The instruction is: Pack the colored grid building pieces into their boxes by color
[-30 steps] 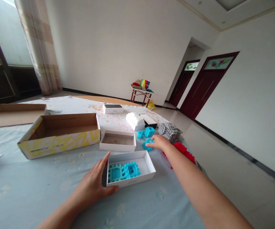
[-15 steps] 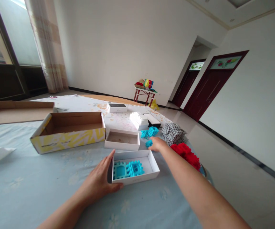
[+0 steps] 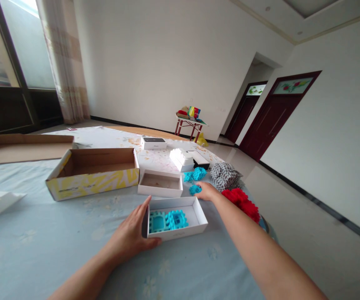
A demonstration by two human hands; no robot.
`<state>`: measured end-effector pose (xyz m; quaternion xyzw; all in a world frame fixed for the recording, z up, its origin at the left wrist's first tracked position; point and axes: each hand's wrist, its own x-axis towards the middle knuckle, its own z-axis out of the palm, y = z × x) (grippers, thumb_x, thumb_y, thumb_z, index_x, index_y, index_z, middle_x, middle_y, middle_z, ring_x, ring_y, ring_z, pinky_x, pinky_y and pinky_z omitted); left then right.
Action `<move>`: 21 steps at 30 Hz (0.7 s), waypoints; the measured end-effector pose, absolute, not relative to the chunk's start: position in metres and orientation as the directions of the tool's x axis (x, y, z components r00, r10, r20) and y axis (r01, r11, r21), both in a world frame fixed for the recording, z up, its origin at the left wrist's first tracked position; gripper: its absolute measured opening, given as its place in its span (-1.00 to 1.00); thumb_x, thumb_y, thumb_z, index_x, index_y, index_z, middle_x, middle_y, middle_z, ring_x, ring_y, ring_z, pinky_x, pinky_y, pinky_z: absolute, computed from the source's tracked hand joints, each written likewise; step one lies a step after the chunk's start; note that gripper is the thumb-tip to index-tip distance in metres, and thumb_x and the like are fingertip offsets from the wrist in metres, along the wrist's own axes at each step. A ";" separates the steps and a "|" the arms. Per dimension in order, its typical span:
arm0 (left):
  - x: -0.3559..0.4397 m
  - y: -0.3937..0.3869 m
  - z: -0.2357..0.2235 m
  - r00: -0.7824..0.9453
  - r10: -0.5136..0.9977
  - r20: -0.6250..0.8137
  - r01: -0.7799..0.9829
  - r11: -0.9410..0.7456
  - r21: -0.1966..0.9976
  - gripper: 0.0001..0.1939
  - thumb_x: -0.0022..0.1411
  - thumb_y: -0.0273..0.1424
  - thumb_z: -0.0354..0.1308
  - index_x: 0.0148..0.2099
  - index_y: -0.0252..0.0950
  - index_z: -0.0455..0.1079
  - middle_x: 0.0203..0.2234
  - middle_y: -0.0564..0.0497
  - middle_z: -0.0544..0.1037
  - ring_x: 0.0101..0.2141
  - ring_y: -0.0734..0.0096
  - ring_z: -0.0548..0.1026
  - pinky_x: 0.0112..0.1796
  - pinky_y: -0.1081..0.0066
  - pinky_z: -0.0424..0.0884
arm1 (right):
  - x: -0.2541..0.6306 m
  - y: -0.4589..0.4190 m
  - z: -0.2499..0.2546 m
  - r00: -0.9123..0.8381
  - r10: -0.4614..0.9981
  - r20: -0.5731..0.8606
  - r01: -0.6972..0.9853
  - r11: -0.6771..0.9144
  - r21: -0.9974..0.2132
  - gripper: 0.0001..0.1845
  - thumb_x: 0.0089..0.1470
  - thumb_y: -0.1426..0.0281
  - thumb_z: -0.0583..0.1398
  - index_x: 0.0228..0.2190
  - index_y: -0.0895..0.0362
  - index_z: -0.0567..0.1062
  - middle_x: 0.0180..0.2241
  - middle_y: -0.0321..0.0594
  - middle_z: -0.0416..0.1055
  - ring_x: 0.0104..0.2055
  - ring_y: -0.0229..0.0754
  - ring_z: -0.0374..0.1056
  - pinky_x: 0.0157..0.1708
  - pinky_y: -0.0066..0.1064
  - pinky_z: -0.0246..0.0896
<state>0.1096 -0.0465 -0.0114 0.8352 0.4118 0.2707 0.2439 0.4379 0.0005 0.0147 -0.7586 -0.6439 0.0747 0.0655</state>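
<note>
A shallow white box (image 3: 195, 216) lies on the blue tablecloth with two cyan toothed foam pieces (image 3: 167, 220) inside it. My left hand (image 3: 133, 235) rests against the box's left end, fingers flat and thumb under its front corner. My right hand (image 3: 207, 191) reaches past the box's far right corner and closes on a loose cyan piece (image 3: 195, 189). More cyan pieces (image 3: 195, 173) lie just beyond, with a grey pile (image 3: 225, 175) and a red pile (image 3: 241, 201) to the right.
A second empty white box (image 3: 160, 184) sits behind the first. A yellow-patterned cardboard box (image 3: 94, 171) stands to the left, a flat cardboard lid (image 3: 23, 146) behind it. Small white boxes (image 3: 183, 158) lie farther back. The table edge (image 3: 263, 223) drops off at right.
My right hand has drawn back a little toward the near white box and closed over a loose cyan piece. My left hand stays on the box. The camera has shifted slightly.
</note>
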 end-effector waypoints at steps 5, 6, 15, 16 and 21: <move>0.109 -0.046 -0.012 0.519 0.821 0.236 0.560 -0.535 0.633 0.03 -0.13 -0.25 0.26 0.29 -0.28 -0.22 0.13 -0.21 0.20 0.09 0.01 0.21 0.04 0.15 0.18 | 0.434 0.007 0.013 0.194 0.981 -0.024 0.962 -0.196 -0.189 -0.41 -0.24 0.22 0.26 -0.10 0.13 0.41 -0.12 -0.12 0.42 -0.09 -0.06 0.33 -0.17 -0.41 0.20; 0.109 -0.046 -0.013 0.519 0.822 0.235 0.559 -0.534 0.635 0.03 -0.14 -0.25 0.26 0.29 -0.28 -0.23 0.13 -0.21 0.20 0.09 0.01 0.21 0.05 0.15 0.18 | 0.433 0.008 0.013 0.200 0.980 -0.027 0.962 -0.201 -0.185 -0.42 -0.25 0.23 0.26 -0.11 0.13 0.41 -0.13 -0.12 0.42 -0.10 -0.06 0.34 -0.18 -0.41 0.20; 0.109 -0.049 -0.010 0.521 0.826 0.214 0.549 -0.516 0.657 0.05 -0.17 -0.24 0.27 0.29 -0.30 -0.21 0.14 -0.22 0.18 0.11 0.02 0.19 0.06 0.16 0.16 | 0.430 0.007 0.012 0.180 0.984 -0.012 0.967 -0.179 -0.184 -0.37 -0.26 0.27 0.27 -0.07 0.14 0.38 -0.04 -0.08 0.36 -0.02 0.00 0.28 -0.10 -0.35 0.17; 0.109 -0.049 -0.010 0.520 0.825 0.219 0.546 -0.519 0.658 0.06 -0.18 -0.24 0.28 0.29 -0.30 -0.21 0.14 -0.22 0.18 0.11 0.02 0.19 0.06 0.16 0.16 | 0.432 0.006 0.012 0.182 0.983 -0.009 0.966 -0.181 -0.185 -0.38 -0.26 0.27 0.27 -0.07 0.15 0.38 -0.05 -0.08 0.37 -0.03 0.00 0.29 -0.10 -0.35 0.17; 0.109 -0.048 -0.013 0.517 0.818 0.252 0.528 -0.536 0.659 0.06 -0.17 -0.24 0.28 0.29 -0.27 -0.22 0.12 -0.21 0.21 0.08 -0.01 0.22 0.03 0.14 0.19 | 0.439 0.000 0.014 0.188 0.982 -0.006 0.965 -0.186 -0.183 -0.38 -0.25 0.23 0.26 -0.08 0.15 0.39 -0.11 -0.09 0.41 -0.08 -0.01 0.32 -0.14 -0.37 0.20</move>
